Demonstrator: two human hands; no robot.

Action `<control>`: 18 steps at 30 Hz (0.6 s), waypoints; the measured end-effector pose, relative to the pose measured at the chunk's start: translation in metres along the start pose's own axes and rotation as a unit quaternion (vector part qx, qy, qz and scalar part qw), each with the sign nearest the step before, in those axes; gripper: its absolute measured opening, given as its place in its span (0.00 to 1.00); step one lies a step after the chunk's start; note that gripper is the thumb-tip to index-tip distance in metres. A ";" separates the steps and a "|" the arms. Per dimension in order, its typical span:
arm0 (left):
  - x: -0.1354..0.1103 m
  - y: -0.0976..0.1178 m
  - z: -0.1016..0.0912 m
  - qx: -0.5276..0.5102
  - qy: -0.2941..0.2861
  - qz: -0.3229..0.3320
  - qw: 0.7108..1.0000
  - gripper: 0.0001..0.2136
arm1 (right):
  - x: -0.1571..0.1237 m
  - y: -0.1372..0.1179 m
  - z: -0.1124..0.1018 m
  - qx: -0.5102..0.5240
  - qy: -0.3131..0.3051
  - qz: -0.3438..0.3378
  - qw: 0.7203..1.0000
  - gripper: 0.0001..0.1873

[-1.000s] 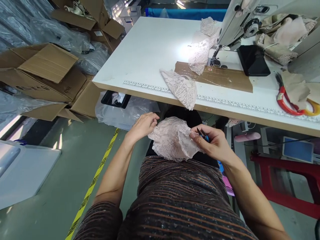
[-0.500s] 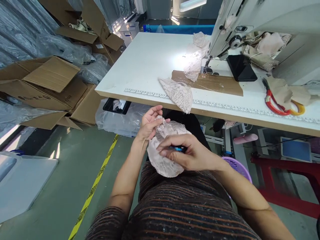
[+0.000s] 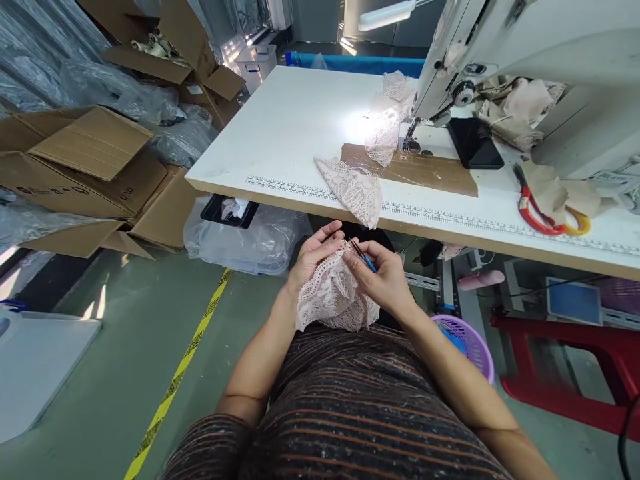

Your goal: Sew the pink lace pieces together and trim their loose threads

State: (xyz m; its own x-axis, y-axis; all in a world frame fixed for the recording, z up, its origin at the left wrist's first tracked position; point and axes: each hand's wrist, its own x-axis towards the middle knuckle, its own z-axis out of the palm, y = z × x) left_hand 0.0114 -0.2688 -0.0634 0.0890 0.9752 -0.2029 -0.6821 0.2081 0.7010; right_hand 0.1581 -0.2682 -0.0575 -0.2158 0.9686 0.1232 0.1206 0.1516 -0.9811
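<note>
A pale pink piece of lace (image 3: 327, 297) hangs over my lap, its scalloped edge running up to my fingertips. My left hand (image 3: 316, 255) pinches the upper edge of the lace between thumb and fingers. In my right hand (image 3: 383, 272) is a small pair of thread snips (image 3: 369, 263) with blue on the handle and dark blades. The blade tips point up and left, close to the lace edge by my left fingers; whether they touch it I cannot tell. My right thumb lies against the lace.
Before me stands a white sewing table (image 3: 300, 120) with a sewing machine (image 3: 500, 47). On it lie another lace piece (image 3: 353, 190), a cardboard strip (image 3: 430, 175), a black phone (image 3: 475, 143) and red-and-yellow scissors (image 3: 543, 217). Cardboard boxes (image 3: 90, 143) sit left; a purple basket (image 3: 483, 350) stands low right.
My right hand has moved up from the middle of the lace to its top edge, bringing the snips beside my left fingers. The lace has been turned and bunched, and now hangs differently.
</note>
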 end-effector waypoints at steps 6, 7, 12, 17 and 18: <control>0.006 -0.004 -0.013 0.103 0.023 0.079 0.991 0.20 | -0.001 0.003 -0.010 -0.062 -0.023 -0.020 0.998 0.21; 0.006 -0.003 -0.017 0.142 0.030 0.097 0.985 0.20 | -0.001 0.004 -0.011 -0.070 -0.028 -0.035 0.997 0.20; 0.001 0.012 -0.036 0.315 -0.080 0.127 0.937 0.33 | 0.005 0.006 -0.016 -0.120 -0.026 -0.099 0.987 0.12; -0.005 0.025 -0.033 0.518 -0.143 0.106 0.837 0.23 | 0.002 -0.002 -0.021 -0.151 -0.090 -0.087 0.981 0.12; -0.006 0.028 -0.032 0.541 -0.143 0.095 0.823 0.15 | -0.001 -0.003 -0.023 -0.157 -0.092 -0.080 0.980 0.13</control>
State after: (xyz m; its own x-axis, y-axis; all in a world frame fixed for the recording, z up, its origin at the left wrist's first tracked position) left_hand -0.0316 -0.2717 -0.0647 0.3285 0.9436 0.0407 0.3286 -0.1546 0.9317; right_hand 0.1802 -0.2649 -0.0511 -0.4244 0.8797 0.2145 0.3571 0.3803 -0.8531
